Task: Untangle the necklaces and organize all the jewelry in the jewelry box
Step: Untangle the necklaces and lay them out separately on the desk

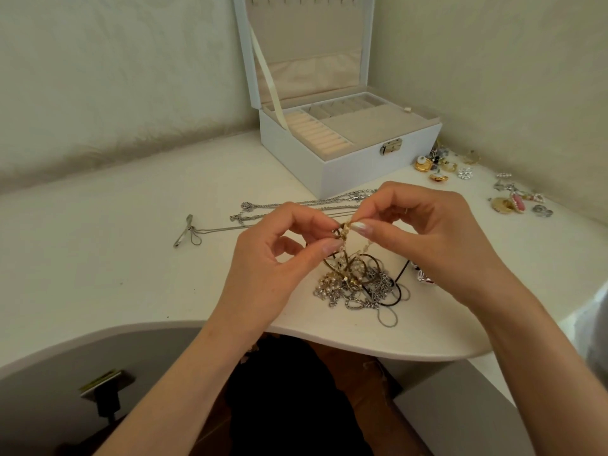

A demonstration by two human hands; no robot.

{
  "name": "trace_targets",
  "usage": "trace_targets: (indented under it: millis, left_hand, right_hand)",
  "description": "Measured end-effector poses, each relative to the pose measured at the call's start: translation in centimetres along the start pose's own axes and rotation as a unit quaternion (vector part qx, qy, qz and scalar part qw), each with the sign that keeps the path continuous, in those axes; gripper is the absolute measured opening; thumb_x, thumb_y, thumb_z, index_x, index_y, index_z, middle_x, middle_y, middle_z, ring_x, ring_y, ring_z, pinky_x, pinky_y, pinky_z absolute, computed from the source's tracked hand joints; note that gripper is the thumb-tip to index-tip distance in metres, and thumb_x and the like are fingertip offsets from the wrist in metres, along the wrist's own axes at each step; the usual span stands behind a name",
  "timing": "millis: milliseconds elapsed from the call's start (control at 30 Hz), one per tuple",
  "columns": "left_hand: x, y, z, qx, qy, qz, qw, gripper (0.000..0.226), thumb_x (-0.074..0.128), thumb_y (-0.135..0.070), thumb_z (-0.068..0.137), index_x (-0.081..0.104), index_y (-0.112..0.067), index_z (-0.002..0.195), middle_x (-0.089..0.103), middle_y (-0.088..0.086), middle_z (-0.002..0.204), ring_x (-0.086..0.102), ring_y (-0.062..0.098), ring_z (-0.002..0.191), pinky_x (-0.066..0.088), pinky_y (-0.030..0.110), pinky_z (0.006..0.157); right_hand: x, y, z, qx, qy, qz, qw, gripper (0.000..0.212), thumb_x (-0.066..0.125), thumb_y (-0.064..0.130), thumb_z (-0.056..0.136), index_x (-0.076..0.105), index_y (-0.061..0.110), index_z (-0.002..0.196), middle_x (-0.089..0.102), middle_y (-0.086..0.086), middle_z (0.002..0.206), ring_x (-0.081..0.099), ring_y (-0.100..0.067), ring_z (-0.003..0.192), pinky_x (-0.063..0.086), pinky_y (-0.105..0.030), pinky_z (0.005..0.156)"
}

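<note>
Now, silver chains (pixel 296 203) lie stretched straight at the left, likely kept apart so they can't re-knot. The left hand (pixel 273 268) and right hand (pixel 427 225) each pinch a gold beaded strand (pixel 345 229) between thumb and forefinger, lifting it off the tangled pile (pixel 355 287) to tease it loose; the open jewelry box (pixel 345 172) stands behind, earrings (pixel 441 166) scattered right.

Curved white table (pixel 98 258) in a corner, pale textured walls (pixel 115 77)

no readable text, label or number shows anywhere.
</note>
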State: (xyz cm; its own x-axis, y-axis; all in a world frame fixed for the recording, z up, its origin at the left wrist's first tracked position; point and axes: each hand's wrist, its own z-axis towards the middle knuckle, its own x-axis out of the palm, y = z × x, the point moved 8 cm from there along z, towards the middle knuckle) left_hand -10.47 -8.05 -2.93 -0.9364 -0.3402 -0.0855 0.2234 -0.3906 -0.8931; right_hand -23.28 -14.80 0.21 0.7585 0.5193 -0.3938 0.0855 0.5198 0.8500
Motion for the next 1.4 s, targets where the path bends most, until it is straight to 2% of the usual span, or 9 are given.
trace_targets:
  millis: [133, 333, 533, 667, 833, 1000, 1167, 1300, 1400]
  left_hand:
    - [0.1, 0.3, 0.2, -0.010, 0.009, 0.008, 1.000, 0.005, 0.066, -0.031, 0.075, 0.066, -0.027, 0.079, 0.065, -0.013, 0.078, 0.059, 0.003, 0.077, 0.047, 0.022, 0.065]
    - [0.3, 0.1, 0.1, 0.010, 0.022, 0.043, 0.999, 0.009, 0.063, -0.032, 0.080, 0.063, -0.023, 0.082, 0.056, -0.006, 0.092, 0.053, 0.009, 0.083, 0.042, 0.022, 0.067]
    - [0.1, 0.4, -0.1, -0.006, 0.018, 0.024, 1.000, 0.007, 0.059, -0.033, 0.082, 0.059, -0.026, 0.084, 0.062, -0.014, 0.079, 0.052, 0.005, 0.071, 0.043, 0.022, 0.066]
    - [0.4, 0.3, -0.1, -0.004, 0.025, 0.005, 1.000, 0.007, 0.058, -0.030, 0.083, 0.058, -0.024, 0.085, 0.064, -0.013, 0.078, 0.057, 0.002, 0.072, 0.045, 0.017, 0.068]
    - [0.1, 0.5, 0.0, -0.008, 0.012, -0.029, 0.999, 0.003, 0.061, -0.016, 0.084, 0.059, -0.015, 0.085, 0.063, -0.008, 0.076, 0.051, 0.001, 0.065, 0.039, 0.011, 0.061]
    - [0.1, 0.6, 0.0, -0.013, 0.015, -0.062, 0.998, 0.002, 0.058, -0.013, 0.083, 0.058, -0.012, 0.085, 0.063, -0.009, 0.075, 0.053, -0.001, 0.064, 0.040, 0.009, 0.062]
    - [0.3, 0.5, -0.1, -0.017, 0.027, -0.088, 0.996, 0.007, 0.063, -0.018, 0.084, 0.058, -0.014, 0.085, 0.067, -0.006, 0.077, 0.053, -0.001, 0.063, 0.040, 0.010, 0.061]
    - [0.5, 0.4, -0.1, -0.021, 0.041, -0.095, 0.994, 0.008, 0.063, -0.017, 0.084, 0.057, -0.011, 0.084, 0.068, -0.001, 0.076, 0.052, 0.002, 0.061, 0.040, 0.010, 0.060]
    - [0.7, 0.3, -0.1, -0.024, 0.043, -0.100, 0.994, 0.004, 0.058, -0.010, 0.084, 0.055, -0.009, 0.082, 0.069, -0.001, 0.075, 0.056, 0.001, 0.062, 0.041, 0.009, 0.058]
  right_hand:
    - [-0.2, -0.1, 0.0, 0.010, -0.005, 0.022, 1.000, 0.006, 0.068, 0.024, 0.074, 0.068, 0.019, 0.077, 0.067, 0.001, 0.074, 0.058, -0.009, 0.071, 0.048, -0.019, 0.071]
    - [0.4, -0.8, -0.1, 0.029, 0.007, 0.057, 0.998, 0.004, 0.067, 0.016, 0.080, 0.066, 0.013, 0.081, 0.071, 0.001, 0.076, 0.066, -0.014, 0.077, 0.052, -0.031, 0.078]
    - [1.3, -1.2, 0.0, 0.060, 0.032, 0.111, 0.991, 0.002, 0.060, 0.005, 0.086, 0.059, 0.005, 0.084, 0.070, 0.001, 0.069, 0.063, -0.006, 0.067, 0.045, -0.011, 0.065]
    - [1.6, -1.3, -0.1, 0.074, 0.040, 0.111, 0.990, 0.004, 0.058, 0.008, 0.087, 0.057, 0.008, 0.083, 0.068, 0.007, 0.065, 0.058, -0.003, 0.059, 0.042, -0.009, 0.060]
    - [1.9, -1.5, -0.1, 0.106, 0.055, 0.146, 0.982, 0.013, 0.058, 0.023, 0.079, 0.055, 0.011, 0.084, 0.071, -0.002, 0.071, 0.055, -0.012, 0.052, 0.044, -0.016, 0.057]
    - [2.3, -1.6, 0.0, 0.101, 0.079, 0.159, 0.979, 0.014, 0.058, 0.021, 0.086, 0.054, 0.008, 0.089, 0.072, -0.011, 0.076, 0.065, -0.023, 0.058, 0.050, -0.033, 0.064]
    - [1.7, -0.7, 0.3, 0.063, 0.037, 0.147, 0.986, 0.010, 0.059, 0.015, 0.081, 0.059, 0.005, 0.083, 0.066, -0.006, 0.060, 0.058, -0.014, 0.051, 0.048, -0.019, 0.056]
    - [1.5, -0.3, 0.4, 0.031, 0.011, 0.125, 0.992, 0.003, 0.061, 0.007, 0.084, 0.060, 0.005, 0.082, 0.059, -0.002, 0.051, 0.052, -0.007, 0.046, 0.044, -0.017, 0.050]
    - [1.6, -0.2, 0.4, 0.014, 0.004, 0.119, 0.993, 0.007, 0.061, 0.012, 0.084, 0.059, 0.005, 0.083, 0.057, 0.002, 0.050, 0.051, -0.006, 0.046, 0.043, -0.017, 0.050]
